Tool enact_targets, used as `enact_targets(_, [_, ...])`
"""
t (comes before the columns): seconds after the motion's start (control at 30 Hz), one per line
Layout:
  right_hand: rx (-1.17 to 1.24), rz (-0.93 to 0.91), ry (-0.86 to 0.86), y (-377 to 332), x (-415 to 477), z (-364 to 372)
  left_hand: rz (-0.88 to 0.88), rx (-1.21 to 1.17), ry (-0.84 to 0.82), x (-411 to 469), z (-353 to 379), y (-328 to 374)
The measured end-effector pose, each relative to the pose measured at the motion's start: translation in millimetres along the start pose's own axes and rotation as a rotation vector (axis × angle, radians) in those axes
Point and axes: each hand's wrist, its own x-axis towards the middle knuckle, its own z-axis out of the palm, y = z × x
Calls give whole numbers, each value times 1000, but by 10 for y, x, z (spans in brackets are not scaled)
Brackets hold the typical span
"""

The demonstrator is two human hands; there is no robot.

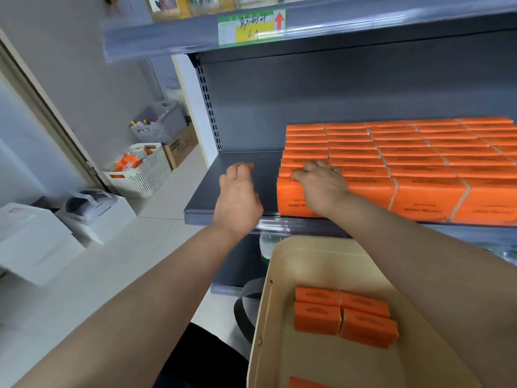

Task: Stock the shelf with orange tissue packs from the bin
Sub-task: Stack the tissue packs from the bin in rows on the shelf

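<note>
Rows of orange tissue packs [414,163] fill the right part of the grey shelf [246,169]. My right hand [321,183] rests on top of the front left pack, fingers bent over its top edge. My left hand [237,197] hovers above the bare left end of the shelf, fingers relaxed and holding nothing. Below, a beige bin [307,359] holds several orange tissue packs [344,315] lying flat; my right forearm crosses above its right side.
An upper shelf with a price label [251,26] overhangs. On the floor to the left stand a white basket [142,169] with orange items, a grey basket [159,121], a cardboard box [181,147] and white boxes [36,242]. A dark round object [246,306] sits beside the bin.
</note>
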Motion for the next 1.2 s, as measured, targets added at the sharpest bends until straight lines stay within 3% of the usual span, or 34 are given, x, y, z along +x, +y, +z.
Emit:
enact_targets(0.2, [81, -21, 77, 59, -47, 81, -11, 16, -28, -4, 33, 33])
enact_targets(0.4, [92, -130, 322, 230, -700, 274, 101, 38, -70, -162, 88, 163])
enact_targets(0.63, [39, -69, 24, 445, -1453, 741, 280, 127, -301, -685, 412, 123])
enact_targets(0.77, [6, -24, -135, 504, -1569, 951, 351, 164, -537, -814, 679, 28])
enact_targets(1.07, [24, 100, -350, 671, -1549, 1359, 678, 447, -833, -487, 1317, 74])
enact_targets(1.2, [60, 167, -377, 672, -1522, 1407, 699, 489, -918, -455, 1439, 66])
